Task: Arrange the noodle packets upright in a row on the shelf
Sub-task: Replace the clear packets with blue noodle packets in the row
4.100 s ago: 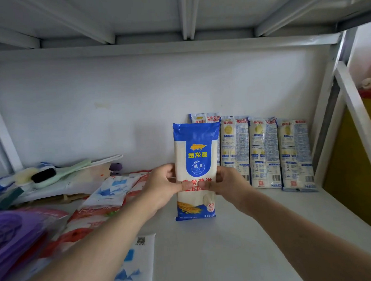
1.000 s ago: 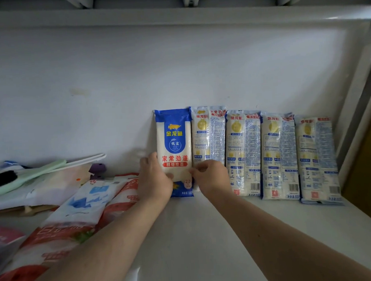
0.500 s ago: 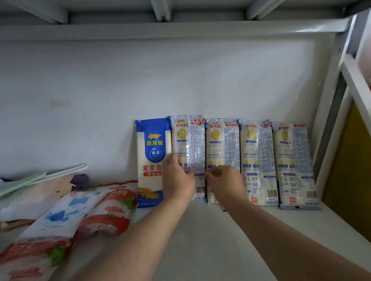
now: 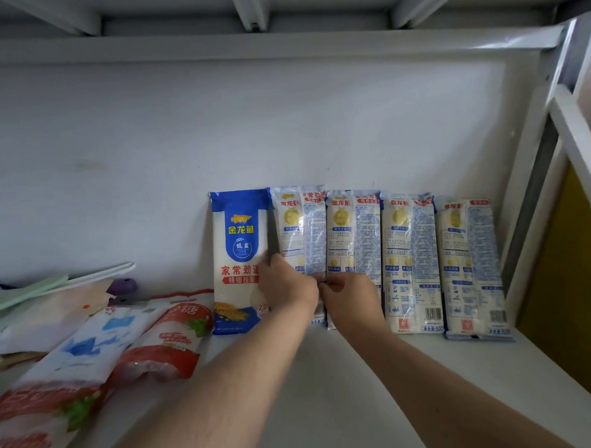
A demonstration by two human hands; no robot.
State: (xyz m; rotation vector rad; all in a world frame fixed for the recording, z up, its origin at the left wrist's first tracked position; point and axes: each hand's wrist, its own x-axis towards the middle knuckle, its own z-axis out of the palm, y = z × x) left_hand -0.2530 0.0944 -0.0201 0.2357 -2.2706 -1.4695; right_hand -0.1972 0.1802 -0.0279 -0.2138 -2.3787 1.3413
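Pressing hands [image 4: 292, 288] on upright noodle packets [image 4: 301, 230]

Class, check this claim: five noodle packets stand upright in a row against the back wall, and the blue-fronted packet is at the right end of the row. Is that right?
Not quite. The head view shows the blue-fronted packet at the left end of the row, not the right. The rest holds: five packets stand upright against the back wall.

Five noodle packets stand upright in a row on the shelf [image 4: 380, 406], leaning against the back wall. The leftmost, blue-topped packet [image 4: 238, 250] faces front. The other four packets [image 4: 409, 252] are pale and show printed backs, edges touching.
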